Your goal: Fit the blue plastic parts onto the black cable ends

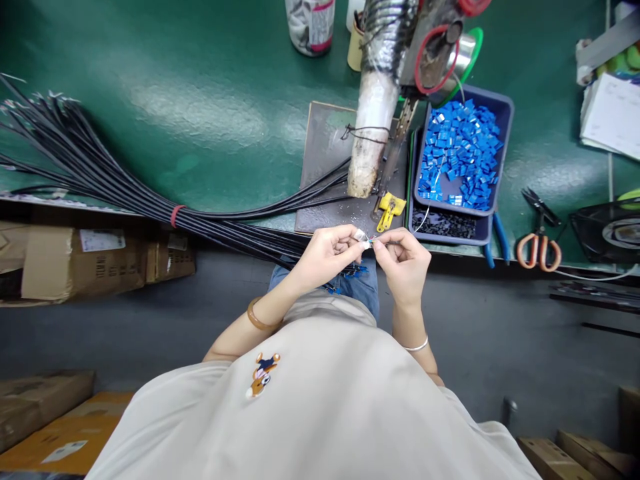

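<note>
Bridging the left hand [331,253] and right hand [406,261] are thin wires [371,240]

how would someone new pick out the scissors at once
On the green table, find the stacked bins holding blue pieces and black ones. Right of them, at the table's near edge, lie the scissors. Orange-handled, they stand apart from the blue-handled tool beside the bins.

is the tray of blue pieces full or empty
Partly full: blue pieces cover most of the tray, but a bare patch shows.
</note>
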### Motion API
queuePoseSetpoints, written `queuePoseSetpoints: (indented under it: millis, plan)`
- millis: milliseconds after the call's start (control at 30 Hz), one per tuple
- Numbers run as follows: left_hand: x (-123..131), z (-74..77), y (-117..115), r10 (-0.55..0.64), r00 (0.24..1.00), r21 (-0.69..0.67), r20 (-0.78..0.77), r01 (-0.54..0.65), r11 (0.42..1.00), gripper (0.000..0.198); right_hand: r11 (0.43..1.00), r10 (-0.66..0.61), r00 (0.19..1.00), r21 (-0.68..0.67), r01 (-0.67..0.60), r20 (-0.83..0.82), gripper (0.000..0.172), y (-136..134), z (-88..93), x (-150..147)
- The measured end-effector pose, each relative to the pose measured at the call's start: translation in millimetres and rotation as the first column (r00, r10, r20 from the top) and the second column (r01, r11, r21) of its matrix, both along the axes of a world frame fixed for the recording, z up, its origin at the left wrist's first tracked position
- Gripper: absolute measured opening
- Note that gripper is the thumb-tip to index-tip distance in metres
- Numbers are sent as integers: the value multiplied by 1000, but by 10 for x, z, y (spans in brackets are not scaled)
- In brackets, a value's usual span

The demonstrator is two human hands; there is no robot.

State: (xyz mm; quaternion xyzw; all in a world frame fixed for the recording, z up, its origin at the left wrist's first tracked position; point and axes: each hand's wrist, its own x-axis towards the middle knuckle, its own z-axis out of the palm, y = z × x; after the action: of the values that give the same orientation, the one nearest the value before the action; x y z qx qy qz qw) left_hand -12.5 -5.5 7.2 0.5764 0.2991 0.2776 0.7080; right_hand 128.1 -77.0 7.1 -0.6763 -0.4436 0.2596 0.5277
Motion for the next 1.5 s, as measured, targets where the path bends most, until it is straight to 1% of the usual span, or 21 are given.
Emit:
queuePoseSetpoints:
  millis: [100, 167, 267, 367, 467, 533, 633, 767, 900, 967, 1033, 1133, 1200, 1233, 1267, 1300, 1333, 1367, 1433, 1467, 1500]
  plan:
    - [41, -17, -74, 121, 992, 54, 35, -123, 991, 13, 1000, 5, 989, -17, -8, -148, 12, 15, -49, -24]
    - [60, -22, -116, 194, 980, 82, 49, -198, 977, 11, 1000, 3, 978, -1, -4, -208, 12, 23, -70, -55]
    - [69, -27, -146, 245, 968, 96, 50, -249, 964, 12, 999, -36, 988, 7, 38, -149, 12, 19, -58, -104]
    - [59, -30, -142, 233, 971, 55, 49, -236, 970, 15, 1000, -20, 999, 2, 20, -38, 12, -4, -22, -117]
    - [41, -34, -129, 180, 982, -15, 52, -179, 984, 19, 998, 49, 999, -26, -49, 2, 14, -27, 1, -93]
    - [31, -39, -124, 161, 985, -30, 55, -159, 987, 20, 997, 74, 997, -39, -73, 22, 13, -41, 13, -76]
    - [27, -44, -123, 176, 983, 18, 54, -177, 984, 18, 997, 70, 996, -44, -67, 49, 12, -59, 37, -56]
    - [34, -43, -131, 174, 984, 73, 46, -177, 982, 15, 999, -18, 999, -36, 20, 40, 9, -80, 64, 1]
    - [36, -44, -140, 164, 986, 92, 32, -166, 982, 14, 999, 24, 997, -49, -20, 70, 10, -85, 63, 50]
    - [35, -55, -137, 169, 986, 159, -4, -167, 973, 15, 998, 42, 996, -53, -38, 83, 9, -84, 63, 48]
    - [36, -75, -127, 202, 978, 296, -51, -179, 938, 16, 997, 46, 993, -61, -40, 105, 9, -86, 73, 37]
    - [53, -111, -121, 258, 963, 520, -82, -179, 835, 16, 997, 50, 977, -69, -37, 208, 8, -96, 104, 30]
    - [76, -128, -138, 269, 961, 618, -69, -171, 767, 14, 996, 66, 964, -82, -47, 258, 10, -106, 119, 43]
    - [89, -132, -153, 276, 959, 650, -58, -174, 740, 14, 994, 78, 969, -95, -57, 233, 11, -110, 118, 56]
    - [101, -131, -169, 287, 957, 668, -46, -184, 721, 14, 991, 92, 983, -110, -74, 162, 13, -110, 110, 72]
    - [109, -127, -183, 301, 953, 667, -37, -200, 718, 14, 987, 106, 993, -124, -99, 54, 14, -108, 96, 91]
    - [113, -120, -192, 308, 951, 635, -31, -219, 740, 13, 983, 119, 990, -130, -128, -75, 16, -103, 76, 113]
    - [111, -110, -190, 306, 952, 563, -27, -238, 791, 13, 980, 128, 970, -126, -157, -207, 18, -95, 52, 136]
    - [87, -90, -151, 247, 969, 295, -24, -230, 928, 13, 981, 116, 907, -97, -169, -406, 24, -76, 5, 179]
    - [68, -81, -114, 197, 980, 126, -16, -193, 973, 14, 987, 84, 887, -83, -136, -454, 25, -67, -12, 196]
    - [45, -73, -71, 136, 991, -24, -5, -136, 990, 16, 994, 39, 883, -68, -80, -468, 26, -59, -22, 205]
